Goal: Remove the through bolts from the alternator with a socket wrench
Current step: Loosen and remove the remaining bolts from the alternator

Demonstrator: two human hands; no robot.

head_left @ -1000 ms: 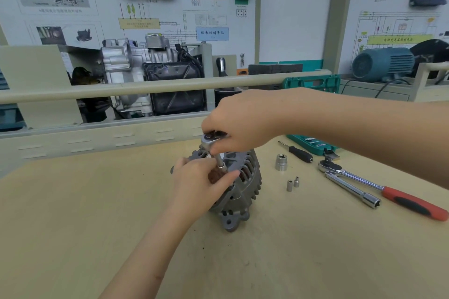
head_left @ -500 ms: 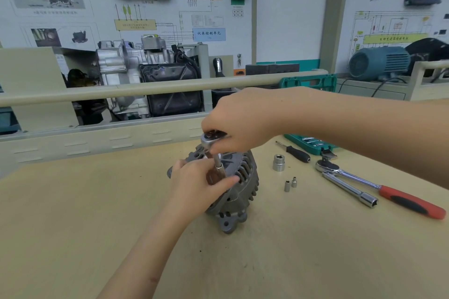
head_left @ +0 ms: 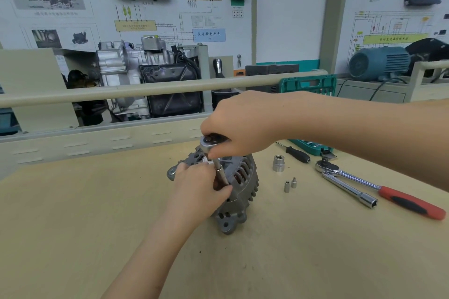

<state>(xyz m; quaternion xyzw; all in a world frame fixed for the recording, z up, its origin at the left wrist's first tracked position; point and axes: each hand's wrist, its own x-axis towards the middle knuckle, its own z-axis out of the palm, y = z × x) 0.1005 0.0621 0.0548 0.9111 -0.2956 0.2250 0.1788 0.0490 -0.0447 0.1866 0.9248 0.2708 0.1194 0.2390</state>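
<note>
Little has shifted over the last second: both hands stay on the work, and the alternator (head_left: 239,184) sits at the same spot in the middle of the wooden desk (head_left: 73,213), with only the head camera's view drifting slightly. The right hand (head_left: 245,124) reaches in from the right and grips the head of the socket wrench (head_left: 211,141) from above, fingers curled round it. From that head a slim extension bar (head_left: 220,170) runs down at a slight tilt toward the alternator's upper face. The left hand (head_left: 199,189) comes up from below, its fingers wrapped over the near side of the alternator housing, its thumb lying against the lower end of the bar. The bolt under the socket is hidden by the hands.

To the right of the alternator, a large chrome socket (head_left: 278,163) stands on the desk, and two small sockets (head_left: 290,184) stand close together just in front of it. Farther right lie a second ratchet with a red and black handle (head_left: 398,198) and, beside it, a long chrome extension (head_left: 349,189). A black-handled screwdriver (head_left: 297,154) lies near the open green tool case (head_left: 313,148) at the desk's far right edge.
</note>
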